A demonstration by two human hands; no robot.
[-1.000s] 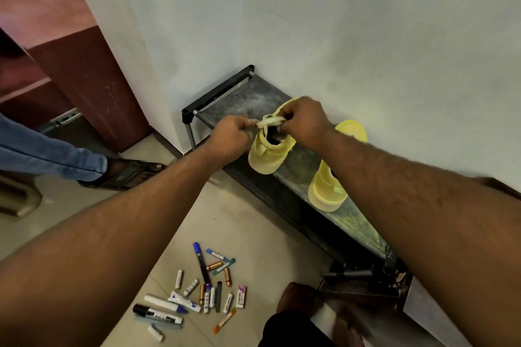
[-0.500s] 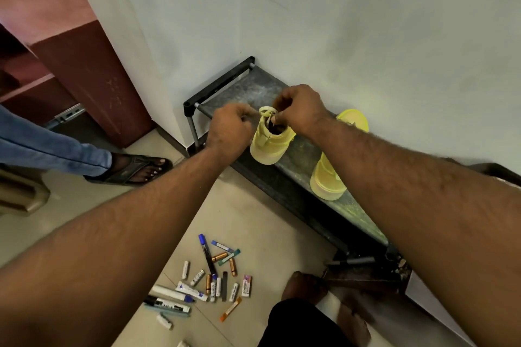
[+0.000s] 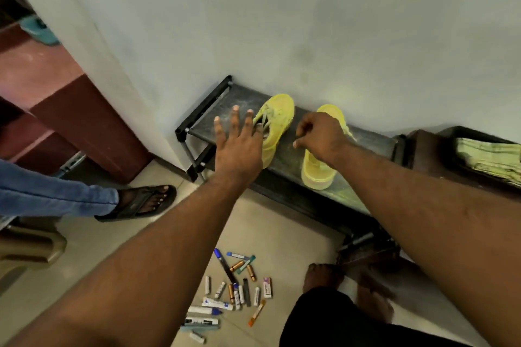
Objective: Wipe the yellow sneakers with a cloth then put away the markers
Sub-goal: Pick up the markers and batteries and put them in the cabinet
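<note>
Two yellow sneakers stand on a low black shoe rack [image 3: 375, 146] against the wall. The left sneaker [image 3: 277, 118] points toward the wall, its laces loose. My left hand [image 3: 238, 146] hovers over its near side with fingers spread, holding nothing. My right hand [image 3: 321, 135] is loosely curled over the right sneaker [image 3: 317, 170], covering its middle; nothing shows in its grip. Markers [image 3: 222, 262] and several batteries lie scattered on the floor below the rack. A folded greenish cloth [image 3: 490, 156] lies in a dark box at the right.
Another person's leg in blue jeans and a black sandal [image 3: 141, 201] stands on the floor at the left. A reddish-brown cabinet [image 3: 84, 121] is beside the wall corner. My own bare foot [image 3: 321, 276] and black shorts are at the bottom.
Both hands have let go of the left sneaker's laces. My left hand has opened flat; my right hand has shifted right over the other sneaker. The view has tilted, bringing the cloth into sight.
</note>
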